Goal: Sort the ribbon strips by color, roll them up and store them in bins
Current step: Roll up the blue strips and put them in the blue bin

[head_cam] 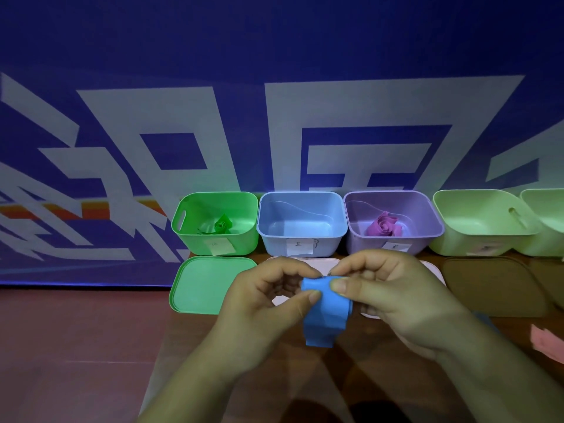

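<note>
You are rolling the blue strip [326, 315] just before the bins.
Your left hand [262, 303] and right hand [396, 300] pinch its top end between thumb and curled fingers, probably to make a tight coil close to the blue bin [274, 239]. The tail hangs free. Your fingers hide the coil's inside, the bin labels are unreadable, and a pink strip [546, 343] is cut off at the right edge.

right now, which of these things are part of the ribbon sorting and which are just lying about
In the job: blue ribbon strip, pinched by left hand and right hand; blue bin; green bin with green roll; purple bin with purple roll; pink strip.
Lying about: green lid; brown lid; wall banner.
</note>
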A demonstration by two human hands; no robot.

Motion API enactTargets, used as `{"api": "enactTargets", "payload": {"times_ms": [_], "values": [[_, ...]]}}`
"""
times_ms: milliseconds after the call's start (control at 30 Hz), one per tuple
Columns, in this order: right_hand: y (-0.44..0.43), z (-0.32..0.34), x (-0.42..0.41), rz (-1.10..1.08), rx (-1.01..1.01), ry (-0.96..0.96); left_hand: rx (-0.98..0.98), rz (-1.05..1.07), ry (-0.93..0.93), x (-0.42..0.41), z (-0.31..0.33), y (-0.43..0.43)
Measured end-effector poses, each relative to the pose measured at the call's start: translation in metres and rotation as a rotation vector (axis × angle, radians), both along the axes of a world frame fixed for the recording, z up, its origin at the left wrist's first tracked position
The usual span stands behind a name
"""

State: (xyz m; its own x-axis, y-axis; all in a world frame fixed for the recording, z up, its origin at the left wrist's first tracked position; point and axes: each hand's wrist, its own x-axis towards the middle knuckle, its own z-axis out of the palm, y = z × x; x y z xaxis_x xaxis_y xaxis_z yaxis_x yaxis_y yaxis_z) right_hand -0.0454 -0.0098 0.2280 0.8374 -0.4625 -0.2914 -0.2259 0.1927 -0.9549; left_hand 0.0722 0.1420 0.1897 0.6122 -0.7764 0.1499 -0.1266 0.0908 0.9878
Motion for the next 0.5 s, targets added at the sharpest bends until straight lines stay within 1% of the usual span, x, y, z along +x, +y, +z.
{"api": "enactTargets", "payload": {"times_ms": [67,200,333,433,500], "values": [[0.001,0.001,0.001,-0.008,-0.022,-0.002,0.007,0.014,0.053,0.001,0.001,0.000],[0.002,0.000,0.000,0.030,-0.184,-0.032,-0.005,0.031,0.176,0.002,0.006,-0.001],[0.005,-0.003,-0.002,0.041,-0.221,-0.135,-0.007,0.039,0.271,0.002,0.011,-0.004],[0.005,-0.004,-0.003,0.026,-0.301,-0.176,-0.003,0.030,0.324,0.002,0.013,-0.005],[0.004,-0.003,-0.003,0.021,-0.317,-0.197,0.001,0.020,0.357,0.002,0.014,-0.006]]}}
